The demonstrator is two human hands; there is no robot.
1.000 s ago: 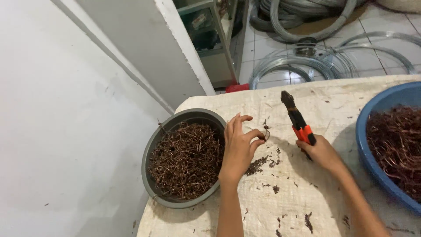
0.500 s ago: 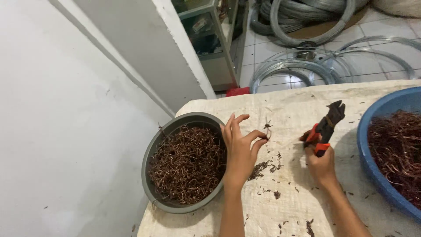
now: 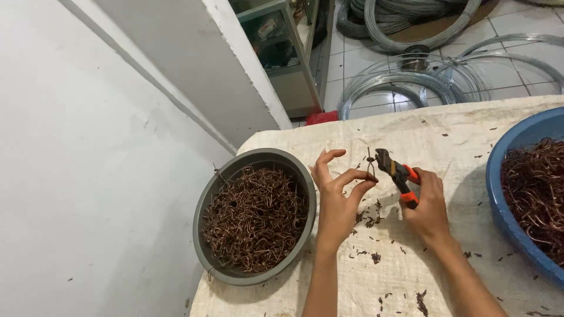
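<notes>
A small bent wire (image 3: 370, 167) is pinched in the left hand (image 3: 338, 196) grip above the table (image 3: 411, 264). Orange-handled pliers (image 3: 396, 174) are clenched in the right hand (image 3: 429, 205), jaws at the wire. Grey bowl (image 3: 205, 217) left, blue tub (image 3: 499, 176) right.

Small bent wire piece (image 3: 370, 166) upright against orange-handled pliers (image 3: 397, 174).
</notes>
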